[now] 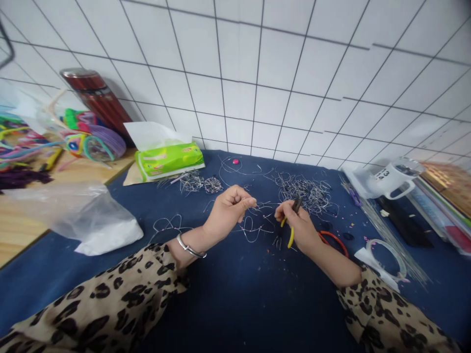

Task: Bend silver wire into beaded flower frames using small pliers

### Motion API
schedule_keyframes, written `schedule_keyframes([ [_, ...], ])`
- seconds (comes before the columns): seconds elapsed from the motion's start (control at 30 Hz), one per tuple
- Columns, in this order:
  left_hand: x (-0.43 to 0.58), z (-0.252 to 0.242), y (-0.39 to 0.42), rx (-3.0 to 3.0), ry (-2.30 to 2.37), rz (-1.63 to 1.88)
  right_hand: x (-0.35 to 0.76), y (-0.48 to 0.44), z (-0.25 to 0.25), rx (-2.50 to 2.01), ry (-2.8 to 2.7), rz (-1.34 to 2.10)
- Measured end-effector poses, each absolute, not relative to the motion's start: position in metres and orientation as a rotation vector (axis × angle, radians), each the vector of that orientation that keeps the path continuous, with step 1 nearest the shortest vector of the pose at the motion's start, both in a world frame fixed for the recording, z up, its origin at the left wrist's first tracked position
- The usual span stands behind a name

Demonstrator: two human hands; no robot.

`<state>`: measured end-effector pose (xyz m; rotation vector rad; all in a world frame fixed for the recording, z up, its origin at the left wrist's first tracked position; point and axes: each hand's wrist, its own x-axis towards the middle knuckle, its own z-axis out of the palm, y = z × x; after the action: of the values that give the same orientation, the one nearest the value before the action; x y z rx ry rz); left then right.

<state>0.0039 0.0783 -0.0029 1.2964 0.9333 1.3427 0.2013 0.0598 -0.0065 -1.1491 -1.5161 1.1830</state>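
My left hand [228,212] is closed in a pinch on a thin silvery wire [265,203] near the middle of the table. The wire stretches right towards my right hand [299,226], whose thumb and finger meet at its other end. Tucked in that same right hand are pliers with yellow handles [290,238], their dark jaws pointing up and away. Below and between the hands lies a bent wire shape [252,229] with loops and small pinkish beads. Another looped wire [167,225] rests left of my left wrist.
Behind my right hand spreads a tangled wire pile [307,191]; smaller wire bundles [191,181] lie near a green tissue pack [169,161]. A plastic bag [106,230] is at left. Straight wires [386,235], a clear ring coil [390,252] and a white mug [395,179] stand right.
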Motion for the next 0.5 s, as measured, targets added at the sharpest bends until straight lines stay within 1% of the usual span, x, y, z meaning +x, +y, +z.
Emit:
schedule_keyframes([
  [0.2, -0.001, 0.013, 0.076, 1.323, 0.919, 1.408, 0.199, 0.043, -0.012, -1.315, -1.747, 1.025],
  [0.3, -0.004, 0.022, 0.075, 1.322, 0.931, 1.457, 0.200, 0.038, -0.010, -1.334, -1.634, 0.995],
  [0.37, -0.005, 0.027, 0.074, 1.314, 0.910, 1.479, 0.203, 0.037, -0.007, -1.318, -1.538, 1.016],
  [0.5, -0.005, 0.036, 0.067, 1.320, 0.877, 1.491, 0.211, 0.025, 0.000, -1.332, -1.488, 1.178],
])
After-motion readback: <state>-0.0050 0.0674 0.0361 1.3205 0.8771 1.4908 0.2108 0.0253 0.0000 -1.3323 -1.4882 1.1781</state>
